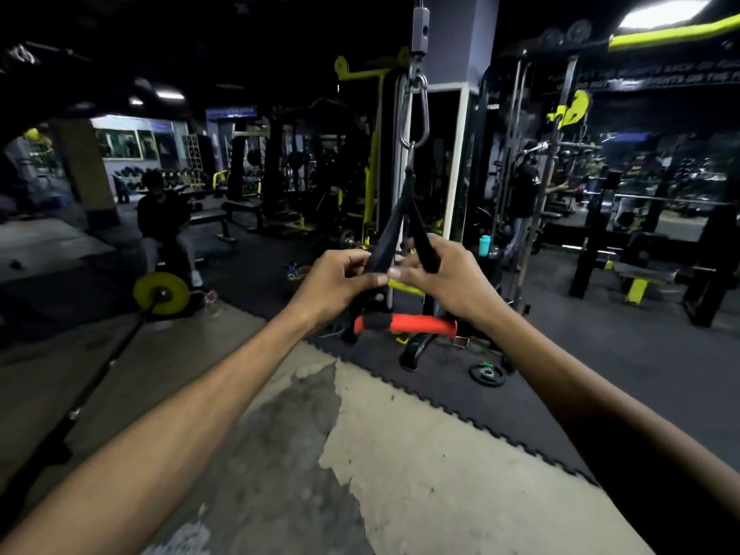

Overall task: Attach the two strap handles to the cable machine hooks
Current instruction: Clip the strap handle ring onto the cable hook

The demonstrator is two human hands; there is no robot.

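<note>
A steel carabiner hook (419, 114) hangs from the cable end block (420, 30) at top centre. A black strap handle (400, 212) with a red grip (416, 325) hangs below it; its top ring sits at the hook's lower end, and whether it is clipped in is unclear. My left hand (340, 280) pinches the left webbing band. My right hand (448, 276) grips the right band. The red grip dangles just under both hands. Only one strap handle is in view.
The cable machine's weight stack and yellow frame (376, 154) stand right behind the hook. A barbell with a yellow plate (161, 292) lies on the floor at left near a seated person (164, 222). A small plate (487, 373) lies on the black mat; benches stand at right.
</note>
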